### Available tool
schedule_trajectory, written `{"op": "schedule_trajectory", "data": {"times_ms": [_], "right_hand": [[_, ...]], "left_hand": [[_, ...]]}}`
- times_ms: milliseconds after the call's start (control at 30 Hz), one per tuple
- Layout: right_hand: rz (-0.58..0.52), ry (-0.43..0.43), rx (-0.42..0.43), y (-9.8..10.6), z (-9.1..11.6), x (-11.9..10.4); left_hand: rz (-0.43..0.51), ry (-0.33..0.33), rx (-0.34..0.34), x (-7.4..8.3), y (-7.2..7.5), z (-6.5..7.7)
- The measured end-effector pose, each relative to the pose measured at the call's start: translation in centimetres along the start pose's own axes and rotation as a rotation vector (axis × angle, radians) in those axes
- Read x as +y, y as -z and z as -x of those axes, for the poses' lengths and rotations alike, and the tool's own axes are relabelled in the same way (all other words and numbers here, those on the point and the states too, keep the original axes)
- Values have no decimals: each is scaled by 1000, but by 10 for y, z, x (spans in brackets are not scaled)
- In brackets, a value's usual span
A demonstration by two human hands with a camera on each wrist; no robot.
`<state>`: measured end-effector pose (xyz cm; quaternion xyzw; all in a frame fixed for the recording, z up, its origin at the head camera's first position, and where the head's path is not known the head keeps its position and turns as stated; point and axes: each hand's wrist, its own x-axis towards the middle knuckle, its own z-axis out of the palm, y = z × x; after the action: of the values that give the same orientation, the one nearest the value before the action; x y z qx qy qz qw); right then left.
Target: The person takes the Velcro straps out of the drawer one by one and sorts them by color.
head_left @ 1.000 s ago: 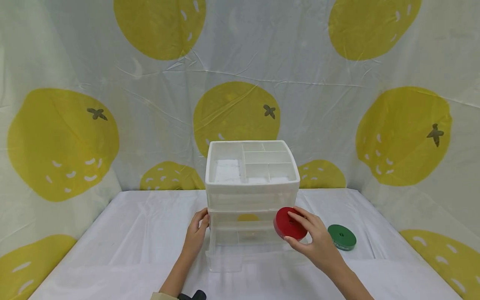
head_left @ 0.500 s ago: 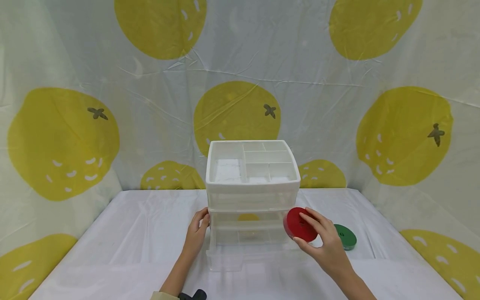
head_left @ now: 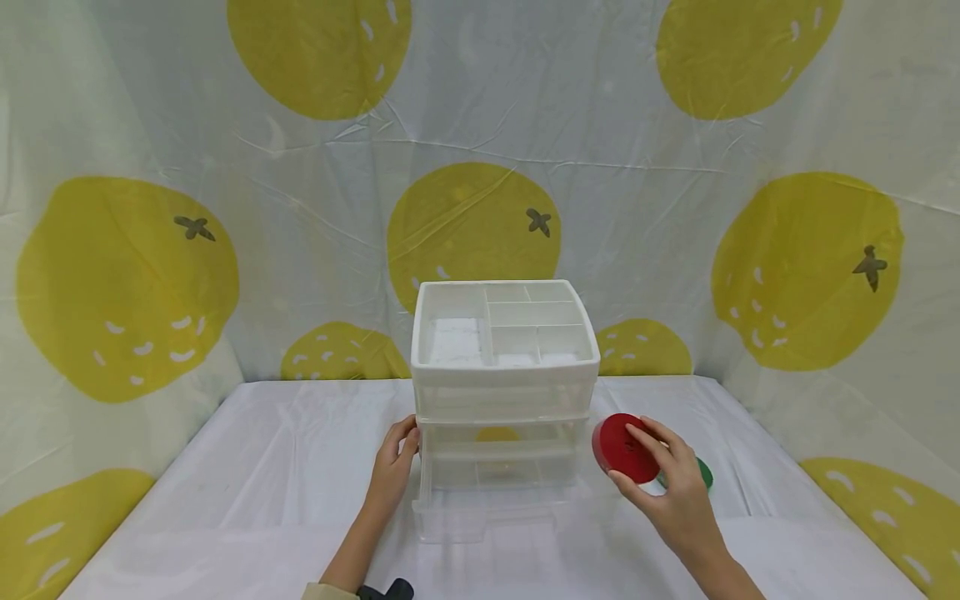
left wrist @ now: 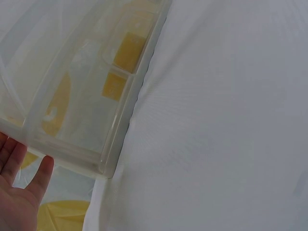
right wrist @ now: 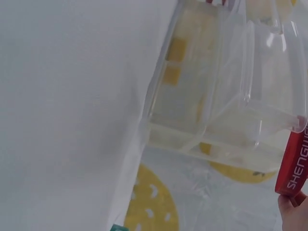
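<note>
In the head view, my right hand (head_left: 675, 500) pinches a red disc-shaped roll (head_left: 624, 448) by its edge, fingers over its face and thumb below. Up close, the roll's rim (right wrist: 294, 161) carries white lettering. It is held just right of a white drawer organizer (head_left: 506, 396) with clear drawers. The lowest drawer (head_left: 448, 525) stands pulled forward. My left hand (head_left: 392, 467) touches the organizer's left side. In the left wrist view, that hand's thumb and fingers (left wrist: 43, 175) lie along the plastic edge. A green roll (head_left: 706, 474) on the cloth is mostly hidden behind my right hand.
The organizer's top tray (head_left: 457, 337) is divided into several compartments. White cloth (head_left: 300, 467) covers the table. A curtain printed with yellow fruit (head_left: 472, 221) hangs behind and at both sides.
My right hand has carried the red roll rightward, away from the organizer's front, so that it now overlaps the green roll. The left hand and the organizer have stayed put.
</note>
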<state>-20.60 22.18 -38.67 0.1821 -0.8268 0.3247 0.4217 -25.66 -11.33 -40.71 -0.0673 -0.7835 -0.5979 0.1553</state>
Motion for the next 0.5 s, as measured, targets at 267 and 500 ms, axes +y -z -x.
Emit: {"op": "schedule_trajectory", "data": {"times_ms": [267,500], "right_hand": [[50,-53,30,7,5,7],[69,-73,38,14,11,13]], "left_hand": [[-9,-4,0,2,0,0],[-11,-14,1,-3,0,-1]]}}
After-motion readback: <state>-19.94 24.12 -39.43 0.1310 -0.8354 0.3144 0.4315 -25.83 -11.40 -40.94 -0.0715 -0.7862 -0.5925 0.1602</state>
